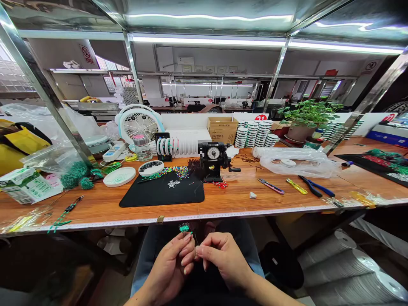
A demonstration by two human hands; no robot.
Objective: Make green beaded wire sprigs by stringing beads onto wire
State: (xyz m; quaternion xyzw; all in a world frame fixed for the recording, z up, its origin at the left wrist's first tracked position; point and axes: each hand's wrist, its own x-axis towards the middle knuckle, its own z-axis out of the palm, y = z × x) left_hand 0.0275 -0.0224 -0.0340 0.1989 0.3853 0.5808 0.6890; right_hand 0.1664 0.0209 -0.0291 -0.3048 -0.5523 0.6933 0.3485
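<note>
Both my hands are in my lap, below the front edge of the wooden table (242, 199). My left hand (174, 263) pinches a small bundle of thin wires with green bead tips (185, 228), held upright. My right hand (219, 255) is closed beside it, its fingertips meeting the left fingers at the wires' lower ends. On the table straight ahead lies a black mat (162, 193) with a white beaded snowflake (174, 183) and a pile of coloured beads (175, 171).
A black hand-crank winder (213, 159) stands behind the mat. Scissors (270, 185), a yellow tool (296, 186) and blue-handled pliers (315, 186) lie at the right. A fan (138, 123), white dishes (119, 176), stacked spools (255, 132), a cardboard box (222, 128) and a plant (306, 117) fill the back.
</note>
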